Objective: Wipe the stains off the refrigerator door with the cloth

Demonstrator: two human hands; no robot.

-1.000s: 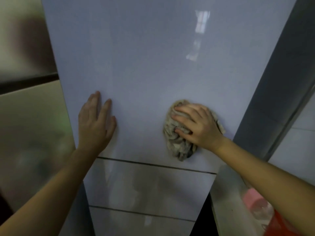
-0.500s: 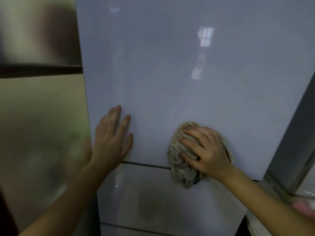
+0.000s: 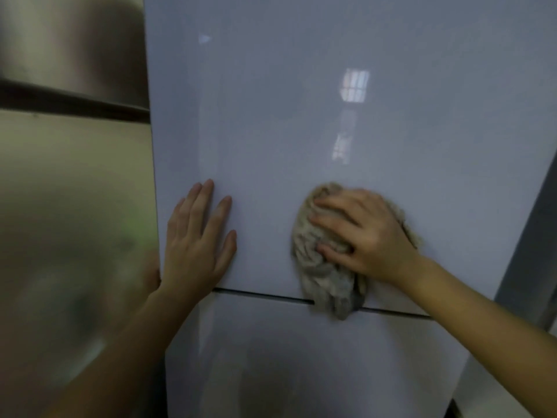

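**One cloth, two hands on the fridge door**

Counts: two bare hands, one cloth, two door panels and one seam between them.

The refrigerator door (image 3: 301, 131) was a glossy pale grey-blue panel that filled the centre and upper right of the frame. The left hand (image 3: 196, 245) lay flat on it at lower centre-left, just inside the door's left edge. Its fingers were straight and slightly spread, pointing up, and it held nothing.

The right hand (image 3: 367, 233) sat right of centre on the one cloth (image 3: 319, 267), a beige-grey wad crumpled against the door. The fingers were bent over the wad and the thumb dug into its folds, so the hand gripped the cloth and pressed it to the panel. The cloth's lower end hung across the dark seam (image 3: 262, 294) onto the top of the lower panel (image 3: 301, 357) and hid that stretch of the seam. The hand covered the cloth's right half, with only a frayed edge showing past the wrist.

Around it:
- One bright window reflection (image 3: 354, 85) sat at upper centre-right, with a fainter smear below it.
- One brushed-metal appliance (image 3: 69, 206) took up the left of the frame, blurred, with one dark band (image 3: 69, 99) across it at upper left.
- One grey side strip (image 3: 530, 251) ran down the right edge.
- Both forearms came in from the bottom corners.
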